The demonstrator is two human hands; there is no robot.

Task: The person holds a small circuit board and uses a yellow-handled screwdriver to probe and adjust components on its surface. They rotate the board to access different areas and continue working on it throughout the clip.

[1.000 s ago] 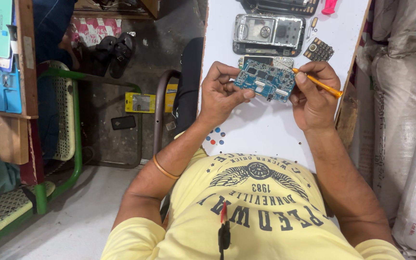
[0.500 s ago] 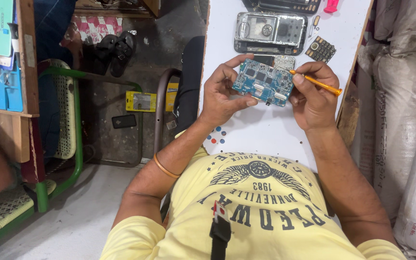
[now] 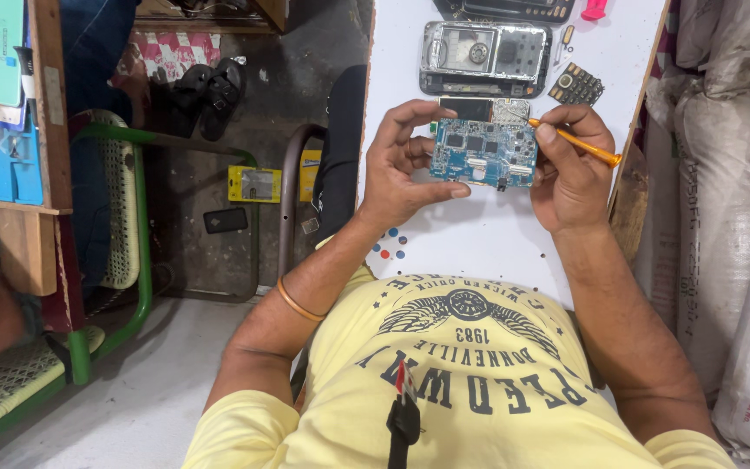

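While the blue circuit board [image 3: 484,153] is gripped by the left hand [image 3: 405,165], an orange tool [image 3: 576,143] is held against it in the right hand [image 3: 571,165] above the white table [image 3: 479,234]

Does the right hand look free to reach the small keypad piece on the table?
Probably not right now: the right hand holds an orange tool at the blue circuit board. The keypad piece lies just beyond it, unobstructed.

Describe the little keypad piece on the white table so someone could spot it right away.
Start at the white table and find the opened grey phone shell near its far end. Just right of the shell, above the right hand, lies the keypad piece: a small dark square studded with gold dots, unlike the blue circuit board.
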